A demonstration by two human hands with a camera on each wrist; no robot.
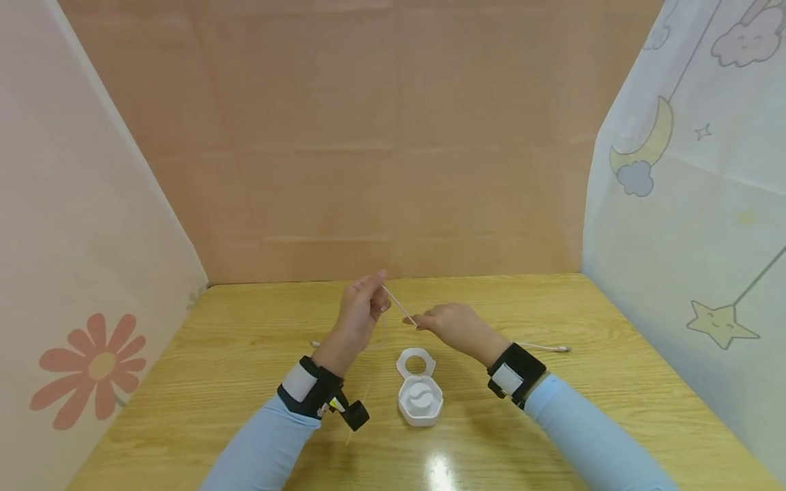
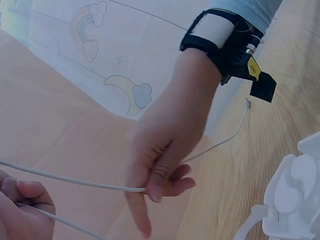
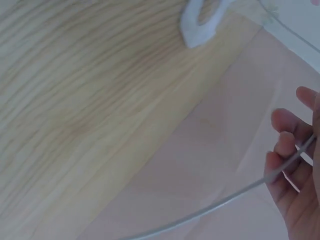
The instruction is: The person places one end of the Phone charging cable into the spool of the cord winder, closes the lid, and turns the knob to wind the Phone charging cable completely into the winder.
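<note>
A thin white cable [image 1: 399,308] is stretched taut between my two hands above a wooden table [image 1: 245,354]. My left hand [image 1: 379,283] is raised and pinches the cable's upper part. My right hand [image 1: 419,323] pinches it lower down; the left wrist view shows this right hand [image 2: 152,187] with thumb and fingers closed on the cable [image 2: 75,181]. One cable plug [image 1: 561,349] lies on the table to the right, and another end [image 1: 315,344] lies to the left. In the right wrist view the cable [image 3: 235,196] runs across curled fingers [image 3: 285,167].
A white plastic reel case [image 1: 420,397] with a ring tab lies on the table just below the hands. Fabric screens wall in the table: peach at the back [image 1: 393,136], a flower print on the left [image 1: 92,368], a moon and stars print on the right [image 1: 688,204].
</note>
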